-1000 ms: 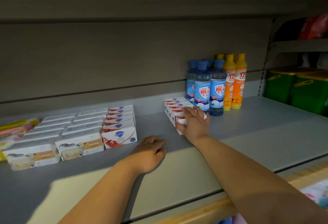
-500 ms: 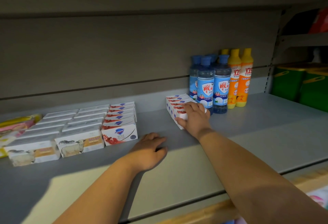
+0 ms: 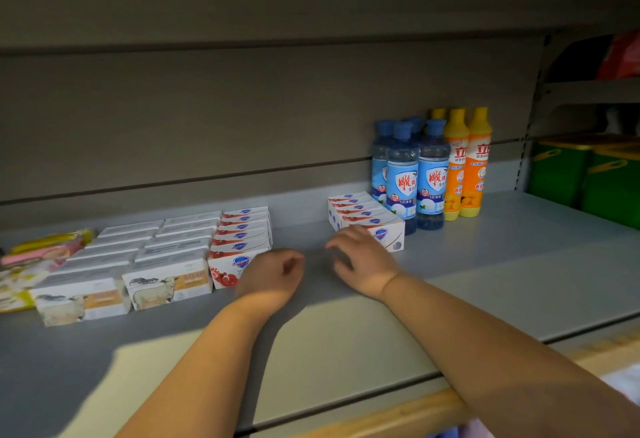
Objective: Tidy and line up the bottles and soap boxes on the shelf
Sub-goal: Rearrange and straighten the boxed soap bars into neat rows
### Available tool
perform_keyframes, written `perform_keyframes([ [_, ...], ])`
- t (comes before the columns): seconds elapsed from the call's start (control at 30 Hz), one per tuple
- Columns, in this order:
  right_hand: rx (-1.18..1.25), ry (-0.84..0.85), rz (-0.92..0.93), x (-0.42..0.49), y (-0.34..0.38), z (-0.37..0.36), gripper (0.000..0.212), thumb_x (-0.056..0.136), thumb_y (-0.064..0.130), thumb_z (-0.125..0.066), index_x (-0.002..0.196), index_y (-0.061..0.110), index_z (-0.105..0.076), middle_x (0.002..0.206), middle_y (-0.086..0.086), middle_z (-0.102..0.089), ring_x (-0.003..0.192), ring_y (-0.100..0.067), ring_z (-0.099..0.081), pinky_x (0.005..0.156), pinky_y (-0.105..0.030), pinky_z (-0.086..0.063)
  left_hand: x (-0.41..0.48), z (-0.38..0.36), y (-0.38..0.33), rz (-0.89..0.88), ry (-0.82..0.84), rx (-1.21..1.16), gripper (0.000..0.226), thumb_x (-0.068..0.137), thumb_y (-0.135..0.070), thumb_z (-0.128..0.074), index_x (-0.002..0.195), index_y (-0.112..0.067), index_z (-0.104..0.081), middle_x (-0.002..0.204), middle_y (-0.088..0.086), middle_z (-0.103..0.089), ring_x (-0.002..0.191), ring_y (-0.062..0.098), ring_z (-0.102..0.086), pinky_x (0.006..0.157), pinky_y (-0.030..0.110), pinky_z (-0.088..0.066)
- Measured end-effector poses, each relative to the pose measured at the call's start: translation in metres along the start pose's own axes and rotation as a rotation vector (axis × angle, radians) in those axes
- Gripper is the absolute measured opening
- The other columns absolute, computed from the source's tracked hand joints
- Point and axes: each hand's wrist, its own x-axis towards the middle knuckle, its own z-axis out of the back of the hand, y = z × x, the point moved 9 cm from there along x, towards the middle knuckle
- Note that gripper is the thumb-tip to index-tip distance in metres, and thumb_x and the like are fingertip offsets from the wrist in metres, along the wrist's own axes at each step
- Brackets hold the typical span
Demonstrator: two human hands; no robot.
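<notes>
Grey metal shelf (image 3: 485, 264), both forearms reaching in over its front edge.

Left hand (image 3: 273, 274): fingers curled under into a loose fist, nothing in them. It overlaps the lower right corner of the front box in the left row of red-and-white soap boxes (image 3: 242, 229). Contact there: cannot tell.

Right hand (image 3: 363, 261): fingers spread and relaxed, a bit blurred, gripping nothing. It sits just in front of the right row of red-and-white soap boxes (image 3: 360, 214), fingertips over the left part of the front box's face. Touching or just clear of it: cannot tell.

The two hands are near each other, over the bare strip between the two red-and-white rows.

The right row runs front to back, slightly skewed, with its right side just beside the blue bottles (image 3: 401, 177). These stand upright in a tight cluster, with the orange bottles (image 3: 467, 167) touching them on the right.

Left of the left row: sheep-print soap boxes (image 3: 166, 281) in two rows, front to back. Pink and yellow packs (image 3: 45, 247) lie at the far left edge.

Green containers (image 3: 571, 174) stand in the next bay, right of the shelf upright.
</notes>
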Motion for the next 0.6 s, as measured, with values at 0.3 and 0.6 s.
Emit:
perform_keyframes([
  [0.3,-0.065,0.389,-0.101,-0.011,0.014,-0.036,0.034,0.094,0.03,-0.043,0.123,0.021,-0.058,0.132,-0.003,-0.054,0.121,-0.023,-0.048,0.099,-0.032,-0.04,0.0,0.041,0.027,0.178,-0.241,0.369,0.056,0.084,-0.025,-0.057,0.138,-0.015,-0.045,0.148,0.009,-0.039,0.141,0.029,-0.024,0.114,0.04,-0.016],
  [0.6,0.041,0.378,-0.19,-0.015,0.004,-0.033,0.028,0.091,0.029,-0.048,0.114,0.022,-0.063,0.121,-0.001,-0.06,0.109,-0.02,-0.054,0.092,-0.031,-0.045,-0.002,0.037,0.036,0.264,-0.124,0.622,0.051,0.078,-0.03,-0.061,0.127,-0.028,-0.048,0.133,-0.001,-0.044,0.127,0.027,-0.03,0.098,0.04,-0.025],
])
